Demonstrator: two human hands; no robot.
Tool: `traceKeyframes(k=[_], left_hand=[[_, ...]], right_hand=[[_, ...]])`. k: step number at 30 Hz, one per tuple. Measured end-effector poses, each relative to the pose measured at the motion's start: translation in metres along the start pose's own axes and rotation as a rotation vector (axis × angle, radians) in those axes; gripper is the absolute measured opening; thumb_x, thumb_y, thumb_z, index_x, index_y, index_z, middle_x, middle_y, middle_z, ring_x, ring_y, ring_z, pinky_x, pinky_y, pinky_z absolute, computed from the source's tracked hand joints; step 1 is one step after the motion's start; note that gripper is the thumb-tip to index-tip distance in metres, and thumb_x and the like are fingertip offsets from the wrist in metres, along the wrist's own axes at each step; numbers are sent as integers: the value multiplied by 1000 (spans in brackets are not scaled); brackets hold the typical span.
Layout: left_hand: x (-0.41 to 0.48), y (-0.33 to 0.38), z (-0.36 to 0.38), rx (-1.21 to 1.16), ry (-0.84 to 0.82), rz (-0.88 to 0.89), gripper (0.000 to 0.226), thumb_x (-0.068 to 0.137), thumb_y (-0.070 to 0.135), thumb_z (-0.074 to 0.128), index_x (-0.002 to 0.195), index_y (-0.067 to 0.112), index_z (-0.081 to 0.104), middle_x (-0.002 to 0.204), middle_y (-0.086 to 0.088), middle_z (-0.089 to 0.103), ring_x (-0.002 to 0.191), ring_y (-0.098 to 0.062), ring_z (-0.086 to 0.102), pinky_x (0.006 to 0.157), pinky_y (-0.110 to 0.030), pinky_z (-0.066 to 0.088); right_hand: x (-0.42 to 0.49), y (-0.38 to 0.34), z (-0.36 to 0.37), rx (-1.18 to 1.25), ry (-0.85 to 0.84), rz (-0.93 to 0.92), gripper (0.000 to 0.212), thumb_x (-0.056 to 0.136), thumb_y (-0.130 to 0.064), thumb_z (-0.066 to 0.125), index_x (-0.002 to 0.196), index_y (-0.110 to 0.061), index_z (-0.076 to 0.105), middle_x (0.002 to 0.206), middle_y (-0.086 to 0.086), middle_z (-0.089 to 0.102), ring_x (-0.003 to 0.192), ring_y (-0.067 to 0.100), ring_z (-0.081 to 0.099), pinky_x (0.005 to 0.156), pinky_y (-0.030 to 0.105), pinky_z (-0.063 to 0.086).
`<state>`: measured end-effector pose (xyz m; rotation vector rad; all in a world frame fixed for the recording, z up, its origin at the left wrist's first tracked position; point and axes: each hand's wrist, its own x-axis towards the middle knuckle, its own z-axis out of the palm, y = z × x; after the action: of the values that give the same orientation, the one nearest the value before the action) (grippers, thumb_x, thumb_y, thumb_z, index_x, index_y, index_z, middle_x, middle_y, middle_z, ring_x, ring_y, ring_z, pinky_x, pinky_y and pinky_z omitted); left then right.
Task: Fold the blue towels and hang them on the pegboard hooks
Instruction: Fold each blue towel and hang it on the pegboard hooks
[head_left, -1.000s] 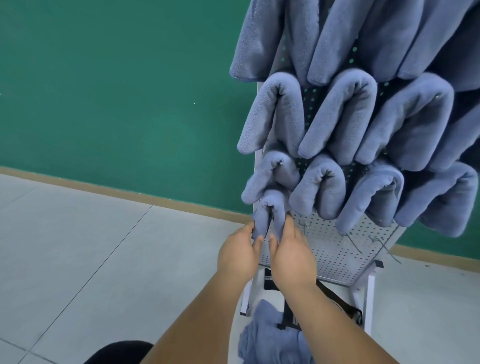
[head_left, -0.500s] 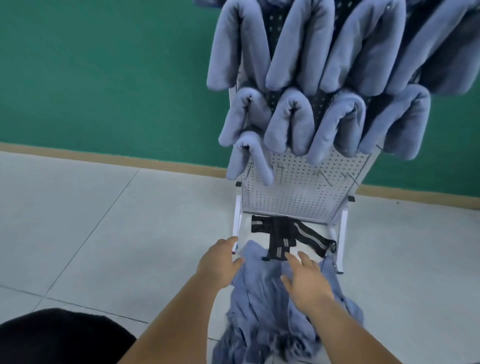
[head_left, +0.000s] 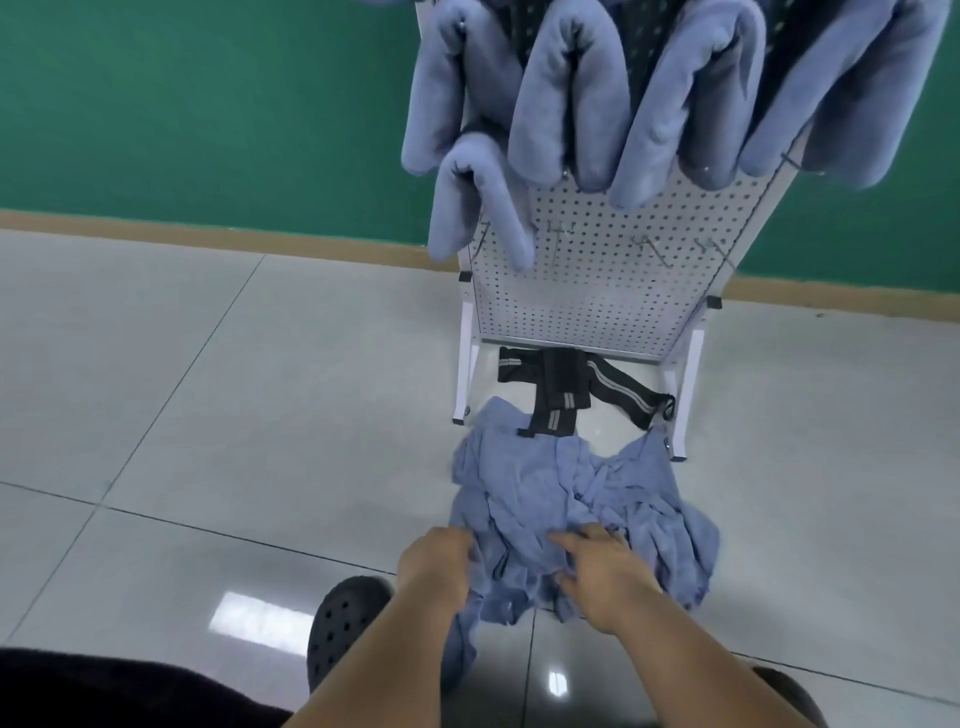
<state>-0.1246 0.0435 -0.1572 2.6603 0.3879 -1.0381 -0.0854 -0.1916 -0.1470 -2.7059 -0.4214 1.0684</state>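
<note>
Down on the floor (head_left: 182, 415), head view: the pile of blue towels (head_left: 571, 493) lies crumpled in front of the pegboard (head_left: 597, 280), and both hands are in its near edge. The left hand (head_left: 436, 558) has its fingers curled into the cloth at the pile's left side, gripping a fold. The right hand (head_left: 605, 574) lies on top with fingers stretched and spread, pressing rather than pinching.

Risk now, as I read it: the towels are tangled, so a pull could bring up 2 or more together, or drag the whole heap. The black straps (head_left: 566, 395) touch the far edge of the pile and might snag and come along. Up on the board, the lowest hung towel (head_left: 478, 202) sits alone at the left; a careless lift could brush it. Bare hooks (head_left: 649, 244) beside it wait for the next one.

Against 0.5 s ago: both hands hovered open over the top of the pile, and now they are lower and in contact. 1 s ago they were up at that lowest hung towel, fingers on it.
</note>
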Motion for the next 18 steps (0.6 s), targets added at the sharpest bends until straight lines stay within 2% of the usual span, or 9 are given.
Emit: traceKeyframes(k=[3, 5, 8, 10, 12, 14, 16, 18], left_hand=[[0, 1, -5, -46, 53, 15, 23, 92, 11, 63, 112, 19, 70, 115, -5, 70, 104, -27, 69, 90, -33, 56], [1, 0, -14, -222, 139, 48, 14, 93, 12, 62, 95, 21, 73, 102, 0, 74, 93, -22, 71, 86, -33, 59], [-7, 5, -46, -435, 196, 148, 9, 92, 15, 73, 95, 19, 80, 89, 5, 76, 83, -13, 71, 84, -31, 59], [-14, 13, -72, -497, 199, 218, 11, 93, 18, 77, 102, 18, 81, 95, 1, 78, 88, -14, 72, 83, -26, 58], [-23, 21, -97, -568, 193, 260, 14, 92, 22, 80, 105, 19, 82, 99, 1, 79, 93, -14, 73, 86, -26, 58], [-32, 27, -118, -619, 174, 299, 14, 90, 18, 79, 103, 22, 83, 96, 2, 79, 90, -14, 74, 85, -29, 60], [-44, 31, -138, -651, 178, 331, 21, 90, 8, 72, 103, 20, 83, 88, 3, 76, 80, -13, 69, 76, -28, 57], [-58, 35, -162, -710, 174, 352, 20, 90, 8, 73, 103, 20, 82, 81, -3, 73, 74, -15, 62, 73, -30, 51]], right_hand=[[0, -7, -8, -1, 62, -22, 56, 104, -38, 52, 157, -45, 36, 163, -1, 28, 149, 31, 29, 115, 45, 43], [-2, -14, -17, 3, 139, -43, 54, 104, -40, 53, 156, -45, 40, 165, -1, 26, 150, 30, 25, 118, 45, 41], [-2, -27, -30, 118, 202, -122, 56, 97, -51, 64, 150, -42, 49, 159, -7, 41, 145, 23, 35, 116, 37, 40], [-3, -37, -41, 270, 194, -189, 54, 91, -53, 72, 141, -40, 59, 138, -10, 62, 128, 16, 55, 104, 31, 48], [-6, -47, -55, 349, 192, -224, 36, 89, -47, 75, 123, -37, 68, 112, -13, 70, 105, 12, 65, 90, 29, 53], [-9, -54, -70, 338, 256, -227, 13, 91, -41, 73, 99, -33, 67, 93, -12, 70, 89, 12, 64, 82, 31, 54], [-12, -57, -88, 366, 326, -238, 16, 90, -36, 72, 82, -25, 63, 77, -7, 68, 74, 12, 61, 78, 36, 56], [-20, -61, -114, 414, 345, -278, 22, 90, -32, 75, 75, -21, 62, 68, -3, 65, 62, 12, 54, 69, 33, 54]])
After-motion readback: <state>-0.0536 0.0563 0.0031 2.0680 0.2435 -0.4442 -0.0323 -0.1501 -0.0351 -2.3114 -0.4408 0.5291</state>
